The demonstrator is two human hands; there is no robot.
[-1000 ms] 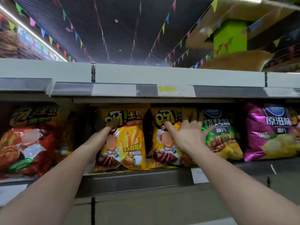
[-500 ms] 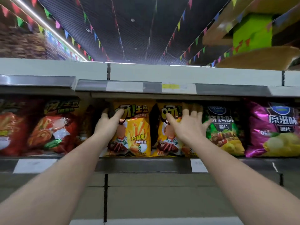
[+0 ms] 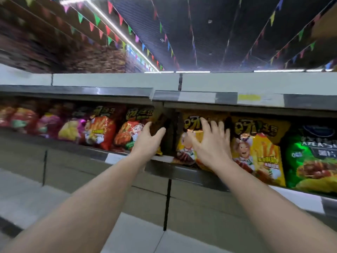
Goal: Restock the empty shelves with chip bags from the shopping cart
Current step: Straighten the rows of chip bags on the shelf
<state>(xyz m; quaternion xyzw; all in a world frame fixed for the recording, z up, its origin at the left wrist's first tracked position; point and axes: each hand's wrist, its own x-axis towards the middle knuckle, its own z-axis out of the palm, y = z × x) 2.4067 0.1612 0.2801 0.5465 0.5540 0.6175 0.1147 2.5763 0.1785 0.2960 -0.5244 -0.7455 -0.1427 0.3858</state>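
A row of chip bags stands on the middle shelf [image 3: 184, 171]. My right hand [image 3: 209, 143] lies flat with spread fingers on the front of a yellow chip bag [image 3: 187, 125]. A second yellow bag [image 3: 259, 150] stands just right of it. My left hand [image 3: 147, 141] has its fingers apart at the dark gap [image 3: 169, 128] between that yellow bag and a red chip bag [image 3: 129, 132]. A sliver of yellow packaging shows under its palm. Neither hand grips a bag. The shopping cart is out of view.
More red and pink bags [image 3: 73, 128] run off blurred to the left. A green bag [image 3: 310, 161] stands at the far right. The upper shelf edge [image 3: 200, 97] hangs right over the bags. Coloured pennants hang from the dark ceiling.
The view has swung left and tilted. My right hand now rests on the left yellow bag, and my left hand has moved off it to the gap beside the red bag.
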